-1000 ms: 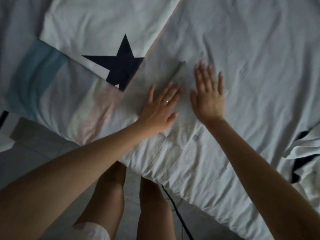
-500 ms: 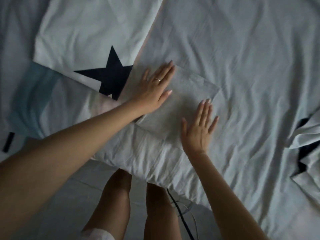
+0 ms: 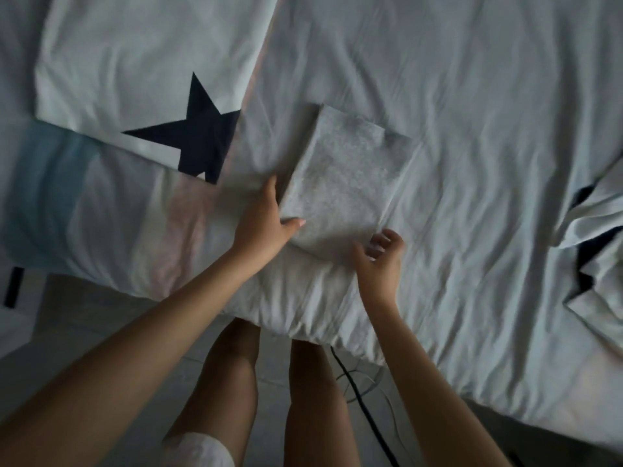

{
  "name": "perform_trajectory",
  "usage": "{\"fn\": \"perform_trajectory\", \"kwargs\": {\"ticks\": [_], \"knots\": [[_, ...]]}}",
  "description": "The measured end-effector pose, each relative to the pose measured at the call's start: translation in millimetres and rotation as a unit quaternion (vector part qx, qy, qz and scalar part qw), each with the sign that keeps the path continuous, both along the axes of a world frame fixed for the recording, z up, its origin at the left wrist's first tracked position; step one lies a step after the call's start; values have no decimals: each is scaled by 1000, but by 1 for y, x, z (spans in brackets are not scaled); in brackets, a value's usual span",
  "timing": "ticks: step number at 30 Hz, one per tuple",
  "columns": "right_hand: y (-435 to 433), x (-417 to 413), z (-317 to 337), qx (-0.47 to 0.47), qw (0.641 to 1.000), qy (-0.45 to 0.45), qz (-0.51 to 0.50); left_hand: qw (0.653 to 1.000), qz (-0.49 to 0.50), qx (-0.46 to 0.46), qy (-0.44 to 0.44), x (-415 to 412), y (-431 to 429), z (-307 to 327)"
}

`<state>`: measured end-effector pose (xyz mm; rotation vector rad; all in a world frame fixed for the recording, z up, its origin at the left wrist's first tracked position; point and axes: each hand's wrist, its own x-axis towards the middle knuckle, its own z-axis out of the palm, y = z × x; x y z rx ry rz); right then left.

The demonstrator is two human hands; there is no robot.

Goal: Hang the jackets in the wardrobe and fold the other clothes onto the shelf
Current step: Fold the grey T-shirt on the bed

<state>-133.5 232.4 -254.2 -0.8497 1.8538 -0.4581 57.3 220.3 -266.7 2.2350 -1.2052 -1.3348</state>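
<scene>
A: Starting upper left, we count one white cloth (image 3: 141,72) bearing one dark star (image 3: 199,136).

B: At centre, one folded grey garment (image 3: 344,176) lies flat on the bed sheet (image 3: 472,96). Our left hand (image 3: 266,220) grips its near-left edge, thumb on top.

A: Our right hand (image 3: 381,257) curls at the near-right corner; we cannot tell whether it holds.

B: Far right, one crumpled white-and-dark garment (image 3: 600,230).

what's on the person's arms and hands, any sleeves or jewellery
Both forearms are bare, no sleeves in view. Neither the left hand nor the right hand shows a watch or bracelet at the wrist; no ring can be made out.
</scene>
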Motion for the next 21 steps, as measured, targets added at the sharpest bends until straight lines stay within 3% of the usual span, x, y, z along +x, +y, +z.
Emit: {"fn": "perform_trajectory", "kwargs": {"ticks": [3,5,7,12,17,21], "knots": [[-19,5,5,77,989,-110,-58,995,29,78,46,10,-7,2],[-27,6,17,85,975,-192,-67,982,72,89,150,16,-12,13],[-39,18,35,85,953,-281,-79,965,133,48,220,31,-21,35],[-72,76,85,71,911,-404,-43,933,223,-94,267,91,-46,96],[-121,160,101,-39,880,-471,45,903,271,-224,245,175,-70,135],[-131,212,36,46,928,-363,71,928,314,-167,108,226,-76,76]]}}
